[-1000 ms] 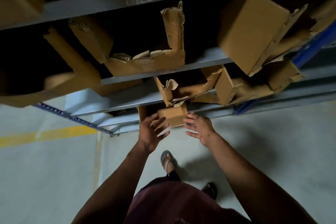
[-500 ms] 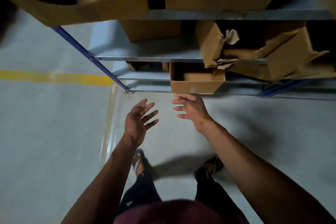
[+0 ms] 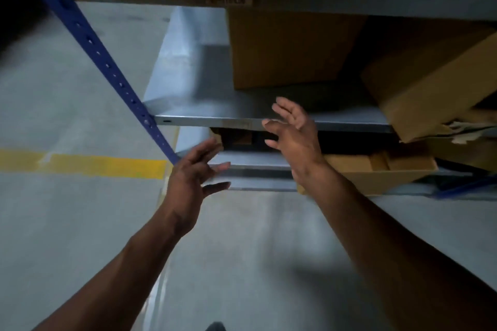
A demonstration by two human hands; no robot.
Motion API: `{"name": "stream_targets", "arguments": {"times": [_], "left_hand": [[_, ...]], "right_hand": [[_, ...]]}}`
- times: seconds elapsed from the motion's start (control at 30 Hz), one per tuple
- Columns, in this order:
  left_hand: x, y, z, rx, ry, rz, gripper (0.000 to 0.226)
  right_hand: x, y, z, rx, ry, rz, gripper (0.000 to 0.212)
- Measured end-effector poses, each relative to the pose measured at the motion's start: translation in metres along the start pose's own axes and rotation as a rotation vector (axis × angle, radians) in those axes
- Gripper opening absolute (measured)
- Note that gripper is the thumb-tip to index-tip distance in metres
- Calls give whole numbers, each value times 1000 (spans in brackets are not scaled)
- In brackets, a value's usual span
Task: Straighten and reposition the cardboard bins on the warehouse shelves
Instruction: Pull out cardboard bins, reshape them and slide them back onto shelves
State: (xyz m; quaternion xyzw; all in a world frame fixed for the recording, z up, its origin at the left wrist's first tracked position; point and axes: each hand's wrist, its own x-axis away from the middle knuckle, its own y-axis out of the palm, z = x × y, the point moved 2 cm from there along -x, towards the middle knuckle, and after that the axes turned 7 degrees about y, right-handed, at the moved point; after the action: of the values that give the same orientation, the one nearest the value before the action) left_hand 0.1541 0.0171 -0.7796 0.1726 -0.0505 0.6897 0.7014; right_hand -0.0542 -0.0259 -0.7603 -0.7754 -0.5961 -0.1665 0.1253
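1. You are standing in a warehouse or stockroom aisle, facing storage racking.
2. The rack has a blue perforated steel upright (image 3: pixel 107 67) and grey metal shelves (image 3: pixel 336 119) stacked in tiers.
3. Plain brown cardboard bins (image 3: pixel 285 48) sit on several tiers, some tilted, some torn.
4. Under you is a smooth grey concrete floor (image 3: pixel 67 223).
5. A yellow painted line (image 3: pixel 107 165) crosses it, the kind that marks lanes.
6. The light is dim.
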Motion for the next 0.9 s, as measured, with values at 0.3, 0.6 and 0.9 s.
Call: {"name": "stream_targets", "arguments": {"times": [0.3,0.6,0.9], "left_hand": [[-134,44,11,-783,540,-24,99],[-175,77,9,-924,662,-207,146],[-192,95,10,-32,538,-57,119]], "right_hand": [[-99,-54,0,960,-319,405,125],[-144,-100,-8,1043,24,228,113],[-152,-82,-21,526,-162,331,102]]}}
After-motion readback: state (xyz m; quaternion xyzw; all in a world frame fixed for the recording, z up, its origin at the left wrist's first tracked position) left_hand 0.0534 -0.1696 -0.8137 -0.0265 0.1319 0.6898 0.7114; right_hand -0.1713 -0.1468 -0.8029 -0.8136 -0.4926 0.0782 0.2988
